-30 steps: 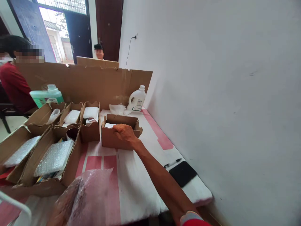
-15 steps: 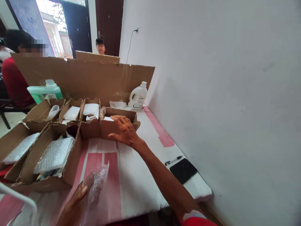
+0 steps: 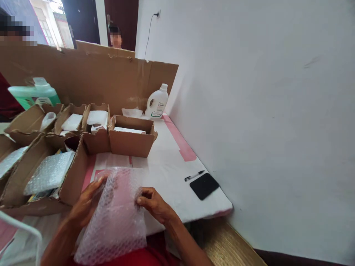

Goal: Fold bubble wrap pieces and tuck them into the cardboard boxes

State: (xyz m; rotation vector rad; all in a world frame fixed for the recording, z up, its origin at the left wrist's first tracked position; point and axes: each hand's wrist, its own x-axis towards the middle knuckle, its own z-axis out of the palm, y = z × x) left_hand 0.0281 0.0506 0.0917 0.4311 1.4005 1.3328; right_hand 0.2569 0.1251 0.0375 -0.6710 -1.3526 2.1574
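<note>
A clear sheet of bubble wrap (image 3: pixel 119 218), perhaps a bag, hangs spread between my two hands over the front edge of the table. My left hand (image 3: pixel 90 197) grips its left side, the fingers partly hidden behind the plastic. At its right edge, my right hand (image 3: pixel 151 201) pinches the wrap between thumb and fingers. Just beyond stands a cardboard box (image 3: pixel 131 143) with a flat white item (image 3: pixel 129 130) inside. To the left, a larger cardboard box (image 3: pixel 72 177) holds a bubble-wrapped packet (image 3: pixel 50 171).
More cardboard boxes (image 3: pixel 95 142) line the left and back. Behind them are a green jug (image 3: pixel 36 94), a white bottle (image 3: pixel 158 103) and a cardboard partition (image 3: pixel 116 81). A pen (image 3: pixel 194 176) and a black pad (image 3: pixel 204 186) lie on the right. A person (image 3: pixel 115 37) is beyond the partition.
My right hand has come back from the box at the back and taken hold of the bubble wrap's right edge. The wrap is now spread wide. The view has shifted right and down.
</note>
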